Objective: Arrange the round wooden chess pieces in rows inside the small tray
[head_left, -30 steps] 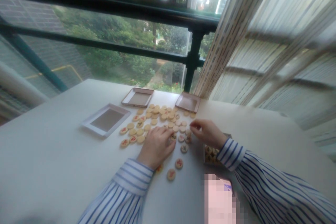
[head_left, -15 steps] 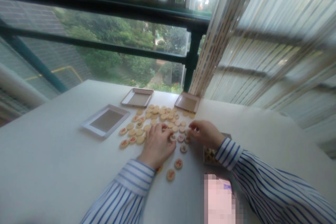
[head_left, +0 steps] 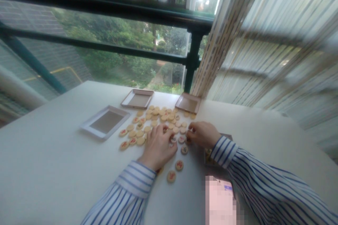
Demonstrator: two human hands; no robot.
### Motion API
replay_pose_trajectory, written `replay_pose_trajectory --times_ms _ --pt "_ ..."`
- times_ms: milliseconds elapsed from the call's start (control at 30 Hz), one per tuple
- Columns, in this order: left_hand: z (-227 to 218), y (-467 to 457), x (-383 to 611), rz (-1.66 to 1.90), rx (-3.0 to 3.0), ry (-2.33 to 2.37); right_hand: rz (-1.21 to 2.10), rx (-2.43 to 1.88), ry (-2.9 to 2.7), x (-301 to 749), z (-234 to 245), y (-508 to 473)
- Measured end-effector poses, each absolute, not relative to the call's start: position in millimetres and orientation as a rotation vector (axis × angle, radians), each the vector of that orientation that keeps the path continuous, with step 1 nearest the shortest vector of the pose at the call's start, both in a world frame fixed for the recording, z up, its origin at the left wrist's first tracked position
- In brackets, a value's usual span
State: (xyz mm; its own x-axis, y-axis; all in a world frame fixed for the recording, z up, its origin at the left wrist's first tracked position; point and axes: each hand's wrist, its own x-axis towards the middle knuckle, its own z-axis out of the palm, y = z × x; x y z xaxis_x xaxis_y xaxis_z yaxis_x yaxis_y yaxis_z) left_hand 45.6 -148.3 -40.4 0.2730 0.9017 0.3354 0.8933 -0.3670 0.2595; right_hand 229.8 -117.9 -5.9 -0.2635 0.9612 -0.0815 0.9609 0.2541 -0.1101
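Round, tan, wood-like discs [head_left: 171, 176] are scattered across the smooth white worktop [head_left: 52, 147]. Among them, left hand [head_left: 158, 146] and right hand [head_left: 204, 134] are curled; whether grasping cannot be told. The right has been shifted leftward.

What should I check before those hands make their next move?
1. Left hand at the game pieces: ok; its fingers are beside a dark-marked piece.
2. Left hand gripping that piece: cannot tell; contact is too blurred.
3. Right hand holding a piece: cannot tell; its fingers are at the pieces' right-hand edge, contact unclear.
4. Every loose piece showing its mark: not ok; many have blank tops.
5. Clear view into the small box: not ok; the right sleeve covers much of it.
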Motion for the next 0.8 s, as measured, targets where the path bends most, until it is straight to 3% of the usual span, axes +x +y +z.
replay_pose_trajectory --times_ms 800 --pt "-19 -144 54 0.891 2.456 1.684 0.238 -1.935 -2.39 228 -6 -111"
